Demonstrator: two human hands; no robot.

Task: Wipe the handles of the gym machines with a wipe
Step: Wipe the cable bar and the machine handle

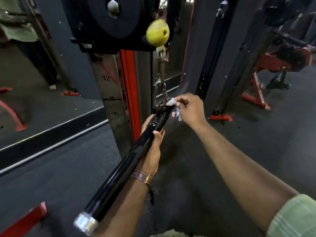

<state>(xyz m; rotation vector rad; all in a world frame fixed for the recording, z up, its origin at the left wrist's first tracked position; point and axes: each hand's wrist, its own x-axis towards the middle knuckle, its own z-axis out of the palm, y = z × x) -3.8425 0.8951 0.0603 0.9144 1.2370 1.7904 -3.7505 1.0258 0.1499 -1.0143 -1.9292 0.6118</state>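
Black and glossy, the bar handle (123,170) ran slantwise from its silver end cap (85,222) near the bottom edge of the view up to the carabiners (161,93) that hung it from the cable machine. The left hand (152,147) held the bar from beneath, close to its upper end, with the fingers curled around it and the thumb lying along its right side. A brown leather watch strap (142,177) circled that wrist. The right hand (189,109) hovered just beside the top of the bar, its fingertips pinching a small crumpled white wipe (171,102) that touched the bar where it met the lower carabiner; a second scrap of the wipe hung below the fingers. Above the clips sat a yellow-green ball stopper (157,32), blurred, and beside it a black pulley housing (109,21). Behind the bar stood the red and steel upright (119,93), marked with the numbers 12, 11 and 10. Dark rubber flooring (59,168) lay below, and a mirror (42,74) took up the left side. A red-framed machine (261,79) stood well apart on the right. A pale green sleeve (294,218) showed at the bottom right corner.
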